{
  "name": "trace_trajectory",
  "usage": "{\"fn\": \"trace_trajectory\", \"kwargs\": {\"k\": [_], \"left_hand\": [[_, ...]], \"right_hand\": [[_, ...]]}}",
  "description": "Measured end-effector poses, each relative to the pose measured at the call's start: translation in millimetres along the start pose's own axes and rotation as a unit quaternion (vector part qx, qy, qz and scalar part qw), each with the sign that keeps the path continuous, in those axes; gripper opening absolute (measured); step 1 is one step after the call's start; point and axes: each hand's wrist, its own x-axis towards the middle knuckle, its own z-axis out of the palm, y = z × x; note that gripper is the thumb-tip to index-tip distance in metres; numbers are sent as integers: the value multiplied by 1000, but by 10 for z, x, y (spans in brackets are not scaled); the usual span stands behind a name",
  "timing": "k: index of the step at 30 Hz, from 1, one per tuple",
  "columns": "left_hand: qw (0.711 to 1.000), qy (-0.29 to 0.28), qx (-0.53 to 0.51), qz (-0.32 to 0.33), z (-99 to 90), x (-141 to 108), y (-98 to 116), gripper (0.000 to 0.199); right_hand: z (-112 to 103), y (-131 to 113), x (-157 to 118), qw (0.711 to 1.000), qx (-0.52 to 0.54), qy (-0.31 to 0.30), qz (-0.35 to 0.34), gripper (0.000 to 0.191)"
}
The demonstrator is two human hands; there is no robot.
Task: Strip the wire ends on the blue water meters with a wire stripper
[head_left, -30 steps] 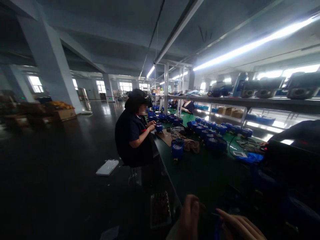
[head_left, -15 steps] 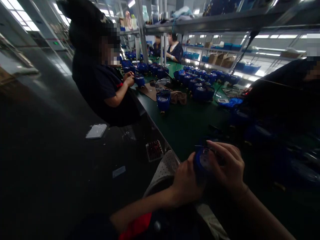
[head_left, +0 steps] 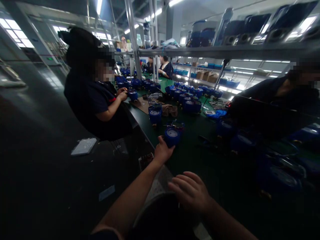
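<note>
My left hand (head_left: 163,151) grips the side of a round blue device (head_left: 172,134) with a pale dial and thin wires on top, over the green tabletop (head_left: 186,160) close to its edge. Nearer to me, above my lap, is my right hand (head_left: 191,190), apart from the device. Its fingers lie together and curl downward, and a small pale tip shows beneath them; what it belongs to is hidden. Just beyond the held device stands another blue device (head_left: 155,115) beside a brown cloth (head_left: 170,110).
Blue devices (head_left: 191,106) stand in rows further back and at right. A person (head_left: 92,96) sits at left, handling a device; another person (head_left: 272,90) leans in at right. A metal shelf (head_left: 212,52) spans above. Below the table edge is a tray of small parts (head_left: 146,160).
My left hand has carried the blue device forward, away from my lap and onto or over the table. My right hand has come off it and drawn back. The view has tilted up.
</note>
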Motion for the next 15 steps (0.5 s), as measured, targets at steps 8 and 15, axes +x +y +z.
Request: {"fn": "trace_trajectory", "kwargs": {"k": [8,15], "left_hand": [[999,33,-7,-37,204,1043,101,55],[995,55,-77,-34,124,1039,203,57]], "right_hand": [[186,144,-113,980,101,-109,132,33],[214,153,-186,971,133,-151,126,35]]}}
